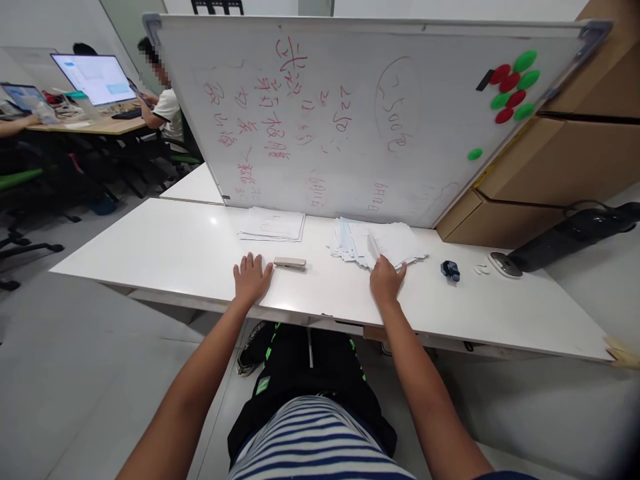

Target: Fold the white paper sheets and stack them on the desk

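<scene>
My left hand (251,279) lies flat on the white desk with its fingers spread. Just to its right sits a beige stapler (290,264), apart from or barely beside the thumb. My right hand (387,280) is closed at the front edge of a messy paper pile (400,240), pinching a sheet of paper (373,247) whose edge stands up from the pile. Behind the stapler, a neater stack of papers (274,225) rests near the foot of the whiteboard.
A whiteboard (340,120) with red writing and magnets leans along the desk's back. Cardboard boxes (565,160), a dark bottle (570,237) and a small dark blue object (451,271) are at the right. A seated person (167,110) and a monitor (93,79) are at the far left.
</scene>
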Demonstrator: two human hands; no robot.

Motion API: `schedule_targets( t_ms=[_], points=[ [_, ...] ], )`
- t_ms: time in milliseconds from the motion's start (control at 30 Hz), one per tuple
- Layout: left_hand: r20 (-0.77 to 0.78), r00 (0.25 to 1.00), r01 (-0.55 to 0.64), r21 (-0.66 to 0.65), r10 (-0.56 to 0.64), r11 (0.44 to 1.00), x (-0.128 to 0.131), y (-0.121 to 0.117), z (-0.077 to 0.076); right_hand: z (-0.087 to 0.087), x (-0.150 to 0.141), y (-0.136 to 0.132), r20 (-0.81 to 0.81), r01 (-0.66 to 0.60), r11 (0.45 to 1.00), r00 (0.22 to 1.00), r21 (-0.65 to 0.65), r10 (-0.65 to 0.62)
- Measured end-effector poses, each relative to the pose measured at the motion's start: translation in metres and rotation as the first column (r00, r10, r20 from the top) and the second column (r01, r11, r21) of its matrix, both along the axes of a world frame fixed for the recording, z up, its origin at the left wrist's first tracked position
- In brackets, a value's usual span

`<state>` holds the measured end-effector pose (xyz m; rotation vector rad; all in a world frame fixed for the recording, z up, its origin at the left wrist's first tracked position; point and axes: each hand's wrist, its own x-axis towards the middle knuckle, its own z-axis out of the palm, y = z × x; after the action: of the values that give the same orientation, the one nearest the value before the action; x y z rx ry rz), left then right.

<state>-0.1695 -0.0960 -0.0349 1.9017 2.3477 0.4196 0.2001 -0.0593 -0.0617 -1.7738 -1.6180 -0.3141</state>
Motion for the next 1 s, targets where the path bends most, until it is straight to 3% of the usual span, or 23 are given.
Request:
schedule_targets(
  t_ms=[133,233,300,367,400,433,500,533,600,700,800,867,933,1000],
  points=[
    [0.105,0.994,0.0,0.11,-0.012,0.994,-0.001,-0.002,0.008,0.019,-0.001,-0.008,-0.036,-0.038,0.992,0.998,0.123,0.043],
    [0.322,0.928,0.082,0.31,-0.185,0.947,0.015,-0.032,0.023,0.04,-0.024,-0.043,-0.024,-0.177,0.956,0.982,0.232,0.188],
    [0.546,0.766,0.155,0.357,-0.34,0.921,0.041,-0.066,0.033,0.047,-0.052,-0.083,0.014,-0.294,0.914,0.953,0.279,0.302],
    [0.798,0.425,0.298,0.323,-0.428,0.898,0.075,-0.104,0.041,0.045,-0.085,-0.13,0.082,-0.464,0.859,0.885,0.215,0.458],
    [0.881,0.259,0.309,0.314,-0.397,0.898,0.093,-0.121,0.043,0.041,-0.101,-0.153,0.11,-0.536,0.831,0.844,0.147,0.525],
    [0.935,0.15,0.281,0.272,-0.322,0.92,0.108,-0.136,0.044,0.037,-0.115,-0.173,0.106,-0.57,0.817,0.821,0.088,0.561],
    [0.985,0.069,0.137,0.148,-0.159,0.979,0.13,-0.154,0.043,0.027,-0.133,-0.203,0.05,-0.594,0.803,0.801,-0.044,0.596],
    [0.991,0.072,0.092,0.105,-0.112,0.99,0.135,-0.158,0.043,0.022,-0.135,-0.212,0.036,-0.601,0.792,0.794,-0.106,0.607],
    [0.982,0.15,0.095,0.104,-0.118,0.99,0.134,-0.158,0.045,0.018,-0.129,-0.216,0.02,-0.613,0.776,0.783,-0.15,0.622],
    [0.906,0.305,0.34,0.183,-0.293,0.922,0.113,-0.146,0.061,0.021,-0.097,-0.201,-0.062,-0.566,0.824,0.824,-0.02,0.564],
    [0.802,0.385,0.569,0.184,-0.457,0.802,0.092,-0.129,0.081,0.03,-0.061,-0.174,-0.375,-0.401,0.914,0.841,0.052,0.39],
    [0.749,0.43,0.6,0.18,-0.504,0.779,0.084,-0.117,0.085,0.038,-0.042,-0.157,-0.606,-0.4,0.916,0.728,0.006,0.322],
    [0.728,0.464,0.567,0.194,-0.505,0.801,0.083,-0.104,0.081,0.044,-0.029,-0.146,-0.74,-0.487,0.873,0.594,-0.018,0.316],
    [0.733,0.479,0.503,0.222,-0.483,0.835,0.084,-0.094,0.073,0.048,-0.023,-0.139,-0.801,-0.534,0.845,0.508,-0.004,0.317]
  ],
)
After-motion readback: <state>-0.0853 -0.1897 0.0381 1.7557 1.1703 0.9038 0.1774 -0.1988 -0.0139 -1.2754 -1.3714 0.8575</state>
